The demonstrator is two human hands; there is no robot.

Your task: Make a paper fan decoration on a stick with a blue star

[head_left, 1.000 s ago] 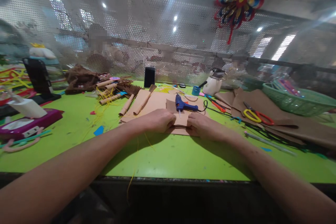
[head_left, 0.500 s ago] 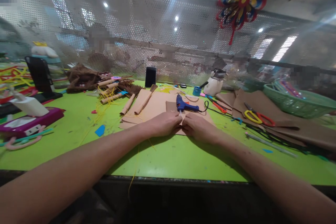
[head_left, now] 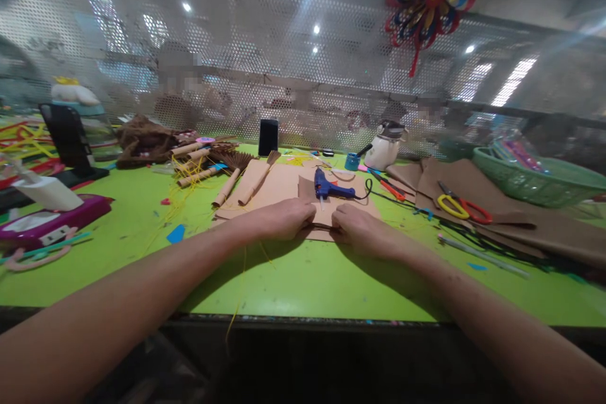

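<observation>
My left hand (head_left: 279, 219) and my right hand (head_left: 358, 229) rest side by side on a small sheet of brown paper (head_left: 324, 218), fingers curled and pinching its near edge. That sheet lies on a larger brown sheet (head_left: 279, 186) on the green table (head_left: 303, 281). A blue glue gun (head_left: 327, 188) lies just beyond my fingers, nozzle pointing toward me, its black cord trailing right.
Rolled brown paper tubes (head_left: 227, 187) and yellow strips lie at back left. Yellow-handled scissors (head_left: 457, 207) sit on more brown sheets (head_left: 478, 196) at right, near a green basket (head_left: 534, 180). A black phone (head_left: 268, 137), a white kettle (head_left: 386, 148) and a mesh screen stand behind.
My hands closed together over the paper's edge half a second ago, then spread slightly apart again along it. The glue gun has not moved.
</observation>
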